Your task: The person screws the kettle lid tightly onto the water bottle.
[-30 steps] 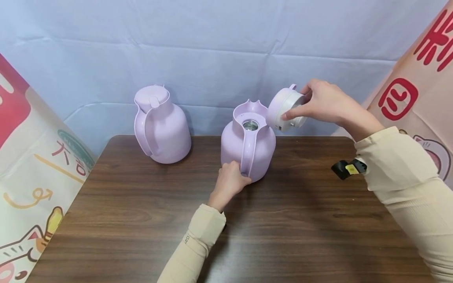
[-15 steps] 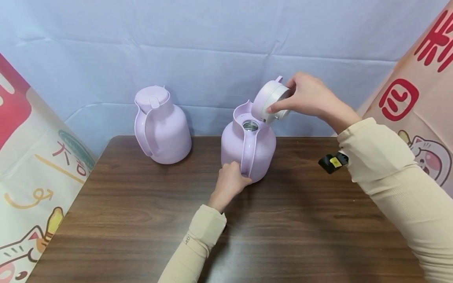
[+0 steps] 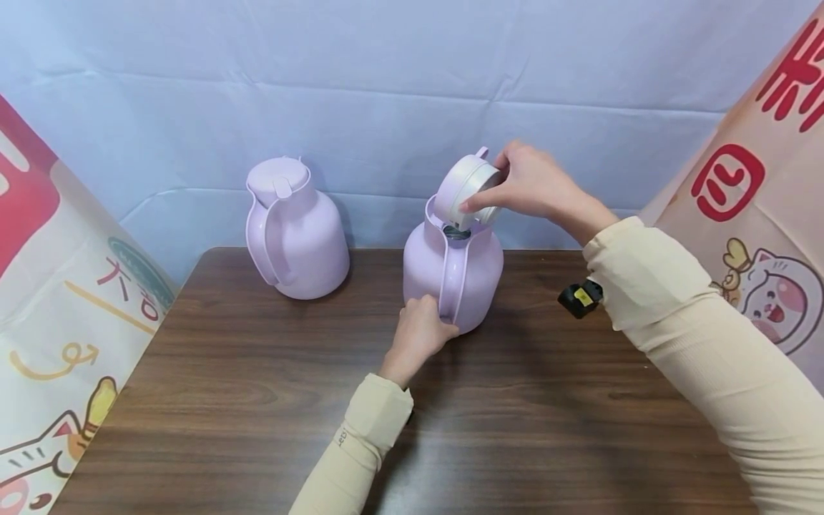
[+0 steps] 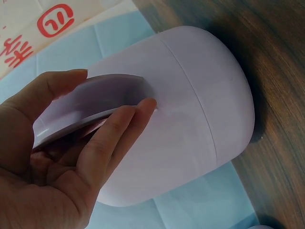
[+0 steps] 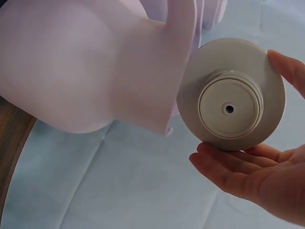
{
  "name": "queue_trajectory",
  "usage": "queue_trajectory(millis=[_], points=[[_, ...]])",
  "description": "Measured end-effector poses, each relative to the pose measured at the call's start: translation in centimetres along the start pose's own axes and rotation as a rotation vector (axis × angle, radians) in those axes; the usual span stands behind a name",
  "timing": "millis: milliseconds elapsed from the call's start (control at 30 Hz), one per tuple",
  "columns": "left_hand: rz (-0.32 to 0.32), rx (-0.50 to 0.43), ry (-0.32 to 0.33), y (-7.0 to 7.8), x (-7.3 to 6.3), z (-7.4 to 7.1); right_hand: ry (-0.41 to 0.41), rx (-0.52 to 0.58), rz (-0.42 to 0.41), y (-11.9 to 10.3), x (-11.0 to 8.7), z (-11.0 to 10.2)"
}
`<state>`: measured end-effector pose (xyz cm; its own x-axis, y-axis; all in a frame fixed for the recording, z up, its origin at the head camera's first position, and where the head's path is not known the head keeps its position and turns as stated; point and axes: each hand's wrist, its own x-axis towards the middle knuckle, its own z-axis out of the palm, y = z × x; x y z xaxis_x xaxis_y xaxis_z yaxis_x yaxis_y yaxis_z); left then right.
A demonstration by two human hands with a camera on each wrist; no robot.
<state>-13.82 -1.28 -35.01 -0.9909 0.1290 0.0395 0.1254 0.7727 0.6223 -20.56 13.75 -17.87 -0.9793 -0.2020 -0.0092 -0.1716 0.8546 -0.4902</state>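
A lilac vacuum jug (image 3: 476, 272) stands on the table with its top uncovered, a little of the metallic mouth (image 3: 455, 233) showing. My left hand (image 3: 421, 332) grips the lower part of its handle (image 4: 95, 102), thumb on one side and fingers on the other. Tilted over the jug's rim is its lilac-and-white lid (image 3: 468, 189), pinched at the edge between the thumb and fingers of my right hand (image 3: 537, 182). In the right wrist view the lid's round underside (image 5: 231, 102), with a raised plug and small central hole, faces the camera beside the jug's neck.
A second lilac jug (image 3: 309, 247) with its lid on stands to the left on the wooden table (image 3: 257, 400). Pale blue cloth (image 3: 386, 86) hangs behind the table. Printed banners (image 3: 727, 182) flank both sides.
My right hand has carried the lid leftward, from beside the jug's rim to over its opening, covering more of the mouth. The left hand keeps its hold on the handle.
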Motion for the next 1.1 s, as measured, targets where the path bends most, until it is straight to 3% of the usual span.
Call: queue_trajectory(millis=[1100], points=[[0.016,0.032,0.024,-0.2,0.0,0.1,-0.063,0.032,0.038,1.6,1.1,2.2]])
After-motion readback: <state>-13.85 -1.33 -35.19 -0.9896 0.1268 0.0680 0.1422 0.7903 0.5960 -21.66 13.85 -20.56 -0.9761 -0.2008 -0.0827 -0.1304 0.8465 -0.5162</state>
